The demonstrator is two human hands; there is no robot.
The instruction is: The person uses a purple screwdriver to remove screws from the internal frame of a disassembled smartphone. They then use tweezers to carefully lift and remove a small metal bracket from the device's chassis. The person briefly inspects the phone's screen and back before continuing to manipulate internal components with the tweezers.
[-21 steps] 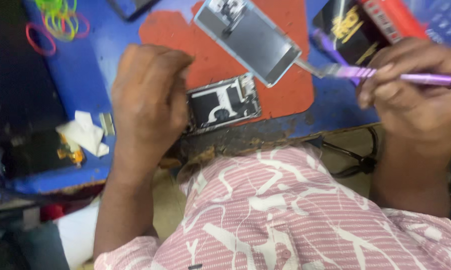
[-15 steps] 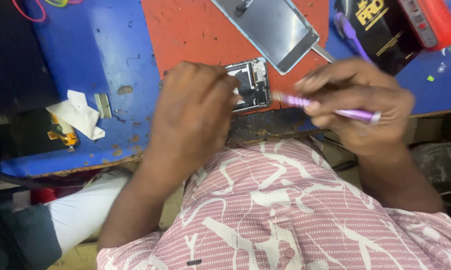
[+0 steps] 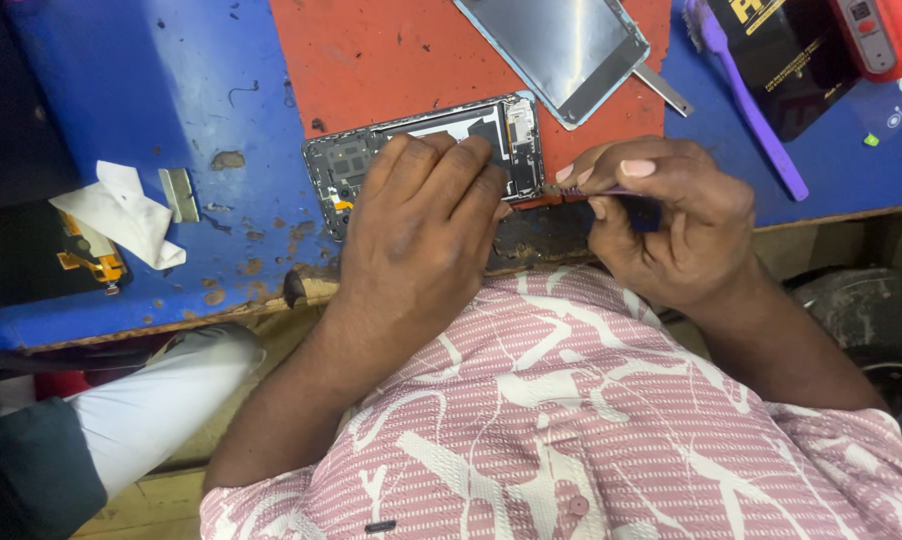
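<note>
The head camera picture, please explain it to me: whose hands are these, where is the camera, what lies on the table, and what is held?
The camera sits on a person's head and looks down over their patterned shirt. Both hands are that person's own. The left hand presses on an opened phone lying on a red mat. The right hand grips a thin purple tool whose tip meets the phone's edge. Nearby on the blue table lie a detached screen panel, a purple brush and white tissue.

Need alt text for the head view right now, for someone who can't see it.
The left hand presses down on an opened phone on a red mat, while the right hand holds a purple tool at its edge.
</note>
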